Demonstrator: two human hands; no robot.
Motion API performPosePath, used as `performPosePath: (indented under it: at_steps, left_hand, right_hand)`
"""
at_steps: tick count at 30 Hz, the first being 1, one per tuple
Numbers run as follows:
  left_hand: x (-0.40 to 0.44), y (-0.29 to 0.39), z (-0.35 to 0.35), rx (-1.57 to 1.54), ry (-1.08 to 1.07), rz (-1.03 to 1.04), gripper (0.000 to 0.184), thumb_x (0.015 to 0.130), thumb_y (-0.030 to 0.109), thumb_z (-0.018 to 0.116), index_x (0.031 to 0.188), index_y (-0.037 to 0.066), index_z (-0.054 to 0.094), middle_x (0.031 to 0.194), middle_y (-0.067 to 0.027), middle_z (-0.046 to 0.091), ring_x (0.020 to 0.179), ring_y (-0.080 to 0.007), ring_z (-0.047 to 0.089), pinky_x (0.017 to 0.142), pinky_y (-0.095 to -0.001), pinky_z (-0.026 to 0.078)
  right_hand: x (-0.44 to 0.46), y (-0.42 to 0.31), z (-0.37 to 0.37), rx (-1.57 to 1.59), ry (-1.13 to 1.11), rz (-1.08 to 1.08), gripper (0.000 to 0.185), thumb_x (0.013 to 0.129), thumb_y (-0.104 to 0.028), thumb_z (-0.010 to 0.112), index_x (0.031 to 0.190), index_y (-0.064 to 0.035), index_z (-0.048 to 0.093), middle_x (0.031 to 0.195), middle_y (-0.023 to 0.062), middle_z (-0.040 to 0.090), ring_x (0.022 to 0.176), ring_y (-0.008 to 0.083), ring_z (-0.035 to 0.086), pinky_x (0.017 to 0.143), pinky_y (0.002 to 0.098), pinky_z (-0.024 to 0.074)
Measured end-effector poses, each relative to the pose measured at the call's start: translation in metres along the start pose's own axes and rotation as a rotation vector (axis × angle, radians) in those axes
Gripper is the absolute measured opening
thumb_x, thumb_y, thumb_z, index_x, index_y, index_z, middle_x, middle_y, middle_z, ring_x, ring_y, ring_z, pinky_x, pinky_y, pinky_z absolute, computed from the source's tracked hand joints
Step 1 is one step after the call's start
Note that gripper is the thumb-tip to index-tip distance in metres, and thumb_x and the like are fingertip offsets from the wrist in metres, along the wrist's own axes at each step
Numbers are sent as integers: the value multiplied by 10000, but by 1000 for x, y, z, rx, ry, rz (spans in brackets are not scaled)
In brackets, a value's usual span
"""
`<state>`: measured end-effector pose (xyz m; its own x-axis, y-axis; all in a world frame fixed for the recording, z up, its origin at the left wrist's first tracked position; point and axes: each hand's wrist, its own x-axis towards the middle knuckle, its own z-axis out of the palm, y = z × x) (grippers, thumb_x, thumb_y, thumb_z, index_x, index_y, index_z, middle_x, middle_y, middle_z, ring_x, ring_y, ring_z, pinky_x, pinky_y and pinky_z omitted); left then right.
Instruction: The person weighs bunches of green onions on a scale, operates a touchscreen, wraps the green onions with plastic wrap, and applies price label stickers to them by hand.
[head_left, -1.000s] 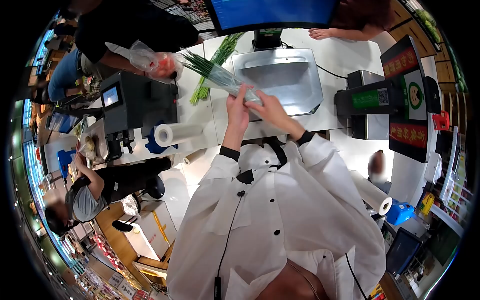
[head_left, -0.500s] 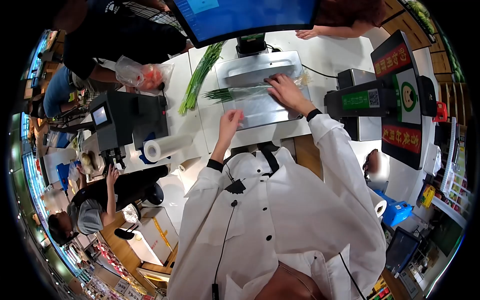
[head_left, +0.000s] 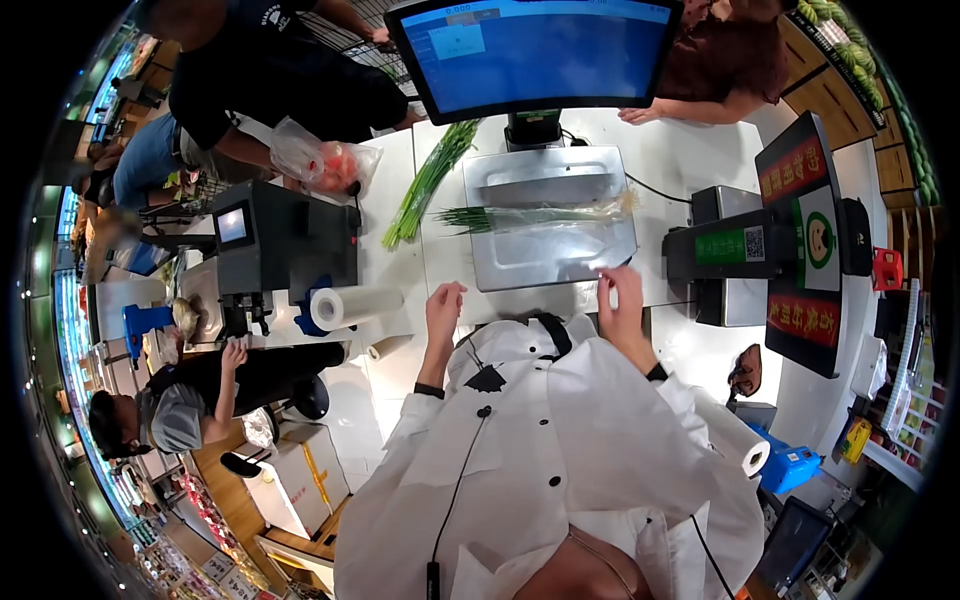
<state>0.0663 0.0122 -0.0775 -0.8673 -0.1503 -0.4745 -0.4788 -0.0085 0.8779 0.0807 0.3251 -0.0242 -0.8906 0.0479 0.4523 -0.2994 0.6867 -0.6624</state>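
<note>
A clear-wrapped bunch of thin green stalks (head_left: 540, 217) lies across the metal scale plate (head_left: 550, 265), its dark tips over the plate's left edge. My left hand (head_left: 443, 305) is raised in front of the plate's lower left corner, fingers curled, touching nothing; whether something tiny is between the fingertips cannot be told. My right hand (head_left: 620, 300) is at the plate's lower right edge with its fingers bent and apart, holding nothing. Left of the plate, a second green bunch (head_left: 430, 185) rests on the white counter (head_left: 440, 265).
Behind the plate stands a monitor (head_left: 540, 60). A person at the upper left has a plastic bag of red produce (head_left: 335, 165). A label printer (head_left: 285, 240) and film roll (head_left: 355, 305) are left; a payment stand (head_left: 735, 247) is right. Another person's forearm rests at the counter's back.
The wrapped bunch went from my hands onto the scale plate. My right hand has let go and drawn back towards my body. My left hand is now lower, beside the plate.
</note>
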Motion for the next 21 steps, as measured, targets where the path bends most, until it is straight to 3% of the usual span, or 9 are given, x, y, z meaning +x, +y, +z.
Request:
performPosePath:
  at_steps: [5, 9, 11, 13, 14, 21]
  left_hand:
    - [-7, -4, 2, -54, -3, -74, 283, 980, 297, 535, 834, 78, 639, 629, 69, 418, 572, -37, 352, 533, -212, 293]
    - [-8, 8, 6, -59, -36, -37, 284, 982, 300, 536, 834, 80, 638, 629, 70, 416, 574, -39, 354, 537, -215, 301]
    - [-7, 9, 3, -61, -34, -21, 283, 982, 299, 535, 837, 79, 639, 632, 68, 418, 579, -40, 359, 542, -215, 307]
    - [-6, 12, 1, -61, -30, -1, 282, 982, 298, 535, 840, 78, 640, 636, 66, 421, 585, -42, 365, 547, -215, 312]
    - [-6, 16, 0, -67, -38, -7, 281, 983, 295, 533, 844, 75, 640, 640, 63, 423, 591, -45, 371, 553, -216, 317]
    - [-22, 18, -18, -63, -65, -6, 269, 988, 269, 525, 856, 62, 632, 644, 49, 421, 604, -61, 382, 569, -221, 319]
  right_hand:
    - [-23, -11, 14, 62, -69, 74, 144, 848, 1, 605, 985, -39, 619, 827, 92, 555, 703, 233, 507, 678, 347, 398]
    - [-4, -14, 18, 68, -73, 9, 147, 842, 4, 606, 983, -33, 617, 831, 98, 559, 761, 275, 536, 712, 369, 419]
    - [12, -11, 25, -17, -55, -134, 151, 837, -27, 620, 988, -21, 609, 1057, 132, 609, 840, 308, 560, 768, 395, 443]
    - [67, -38, 37, -85, -137, -251, 198, 832, -75, 640, 1011, -8, 589, 1370, 162, 500, 896, 328, 570, 821, 417, 452]
    - [99, -42, 56, -138, -150, -324, 263, 829, -116, 651, 1046, 7, 570, 1526, 163, 328, 902, 315, 574, 808, 405, 481]
    - [268, -93, 112, -333, -7, -522, 318, 869, -224, 643, 1092, -27, 532, 1549, 148, 274, 910, 266, 596, 693, 362, 534]
